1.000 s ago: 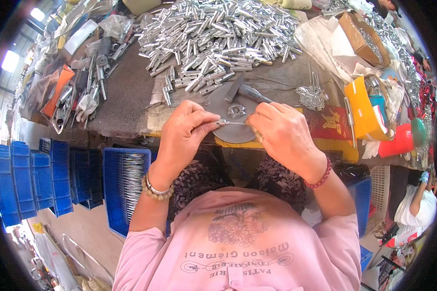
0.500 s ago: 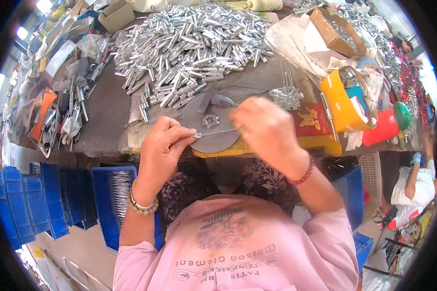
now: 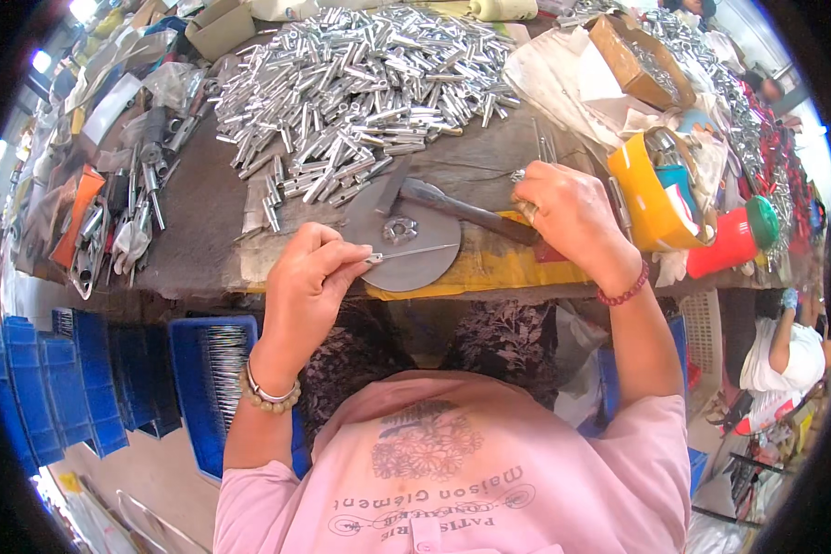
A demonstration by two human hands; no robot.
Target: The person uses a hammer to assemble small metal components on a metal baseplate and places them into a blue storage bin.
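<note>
My left hand (image 3: 309, 286) is closed in a pinch on a small silver fitting at the end of a thin metal rod (image 3: 425, 250). The rod points right, over a round grey metal disc (image 3: 411, 272) with a hexagonal nut-like piece (image 3: 400, 230) at its centre. My right hand (image 3: 572, 208) is over the small metal parts to the right, its fingers drawn together at their left edge. Whatever these fingers hold is too small to make out. A hammer (image 3: 462, 210) lies with its head on the disc and its handle running toward my right hand.
A large heap of silver metal tubes (image 3: 360, 92) covers the back of the bench. On the right are a yellow container (image 3: 651, 189), a red cup with a green lid (image 3: 722, 242) and a cardboard box (image 3: 632, 60). Below left stands a blue bin (image 3: 189, 397) of thin rods.
My right hand has moved from the rod's right end to the small parts on the right, uncovering the hammer handle. My left hand has stayed in place with the fitting and rod.
</note>
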